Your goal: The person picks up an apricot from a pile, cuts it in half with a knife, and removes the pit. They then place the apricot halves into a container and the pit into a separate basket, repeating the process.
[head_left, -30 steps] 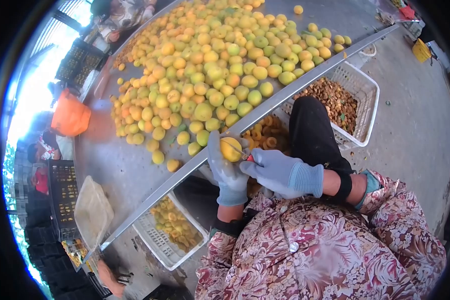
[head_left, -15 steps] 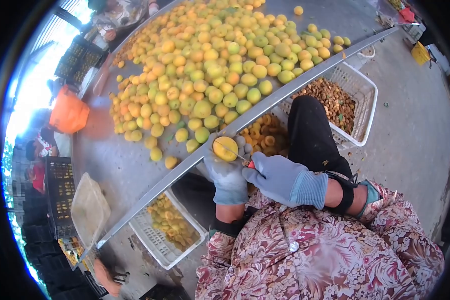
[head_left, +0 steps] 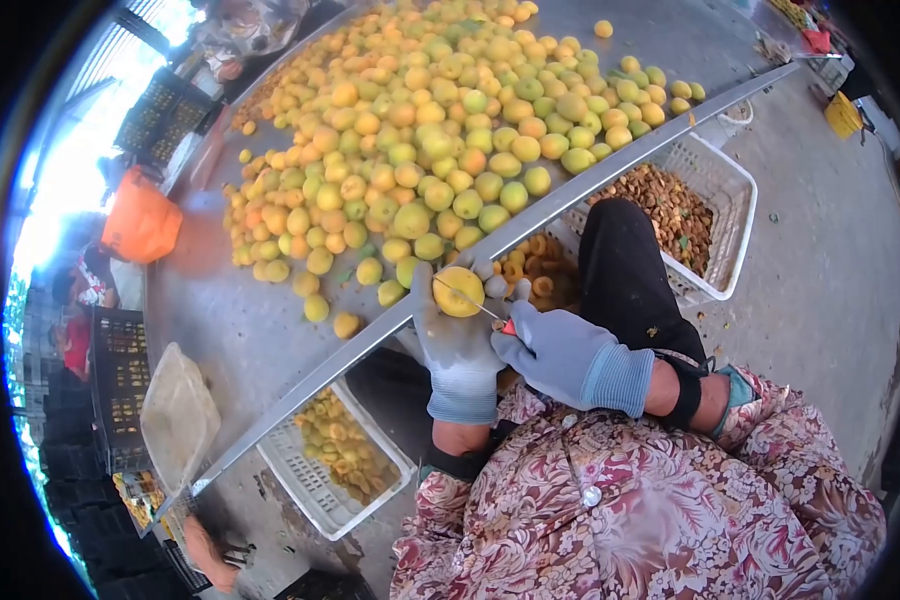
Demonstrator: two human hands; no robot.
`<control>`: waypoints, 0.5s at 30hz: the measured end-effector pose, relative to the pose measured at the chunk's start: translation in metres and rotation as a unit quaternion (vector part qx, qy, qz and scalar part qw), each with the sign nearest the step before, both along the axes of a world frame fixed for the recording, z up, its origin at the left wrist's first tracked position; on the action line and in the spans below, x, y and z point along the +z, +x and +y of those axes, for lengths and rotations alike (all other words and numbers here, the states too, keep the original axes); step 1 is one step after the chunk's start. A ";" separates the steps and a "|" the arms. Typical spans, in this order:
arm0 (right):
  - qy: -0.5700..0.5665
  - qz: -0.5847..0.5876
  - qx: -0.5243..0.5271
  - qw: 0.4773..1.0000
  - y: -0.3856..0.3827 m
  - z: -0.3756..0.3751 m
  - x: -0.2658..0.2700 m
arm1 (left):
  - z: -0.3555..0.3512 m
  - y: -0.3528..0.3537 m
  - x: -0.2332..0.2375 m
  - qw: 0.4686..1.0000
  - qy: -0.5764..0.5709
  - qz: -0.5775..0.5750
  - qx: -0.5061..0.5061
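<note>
Fruit [head_left: 459, 292], centre: being pinched in left hand [head_left: 457, 345] | Knife [head_left: 508, 327]: being gripped in right hand [head_left: 562, 350], blade being laid across fruit | Whole-fruit pile [head_left: 425, 140], upper centre: being supported uncut | Cut fruit [head_left: 348, 450], lower left: being held in crate [head_left: 297, 488]

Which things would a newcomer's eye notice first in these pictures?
First, the big heap of yellow, orange and greenish fruit across the metal table. Next, the bright orange container at the table's left side. Below the heap, the gloved left hand holds a single fruit, and the right hand holds a thin blade against it.
</note>
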State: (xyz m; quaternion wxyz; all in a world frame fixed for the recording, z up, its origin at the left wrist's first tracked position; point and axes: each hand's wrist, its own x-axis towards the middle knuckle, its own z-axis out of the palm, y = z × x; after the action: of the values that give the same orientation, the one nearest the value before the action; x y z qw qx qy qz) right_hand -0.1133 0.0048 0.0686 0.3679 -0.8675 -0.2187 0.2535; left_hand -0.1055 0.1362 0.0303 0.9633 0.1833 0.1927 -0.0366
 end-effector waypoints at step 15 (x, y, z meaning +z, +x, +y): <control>-0.037 -0.084 0.017 0.996 0.005 -0.003 -0.009 | 0.008 0.002 -0.017 0.983 -0.104 -0.150 -0.007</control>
State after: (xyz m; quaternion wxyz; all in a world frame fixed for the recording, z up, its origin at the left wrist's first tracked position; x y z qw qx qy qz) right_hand -0.1083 0.0014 0.0593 0.3117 -0.8949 -0.2540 0.1935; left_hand -0.1035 0.1438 0.0134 0.9948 0.0867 0.0400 -0.0352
